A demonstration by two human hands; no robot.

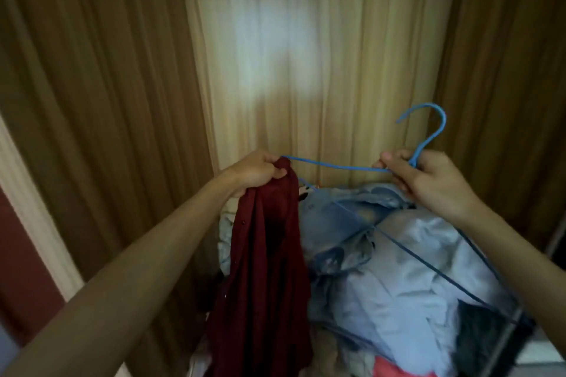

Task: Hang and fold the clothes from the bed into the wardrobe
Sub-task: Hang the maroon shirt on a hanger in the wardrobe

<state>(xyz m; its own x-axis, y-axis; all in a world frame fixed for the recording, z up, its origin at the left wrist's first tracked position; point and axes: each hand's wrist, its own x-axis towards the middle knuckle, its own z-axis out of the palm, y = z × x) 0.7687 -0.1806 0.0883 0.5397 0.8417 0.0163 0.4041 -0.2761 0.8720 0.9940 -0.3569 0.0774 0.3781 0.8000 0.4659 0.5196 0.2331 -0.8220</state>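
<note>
A dark red button shirt hangs down from my left hand, which grips its top edge together with the left end of a blue wire hanger. My right hand pinches the same hanger at the neck below its hook. The hanger is held level in front of the curtain, above the clothes. Below lies a pile of light blue clothes, with more blue hangers lying across it.
Beige and brown curtains fill the background, lit in the middle. A white frame with a dark red panel runs along the left edge. A red-pink garment shows at the bottom of the pile, and a dark item lies at lower right.
</note>
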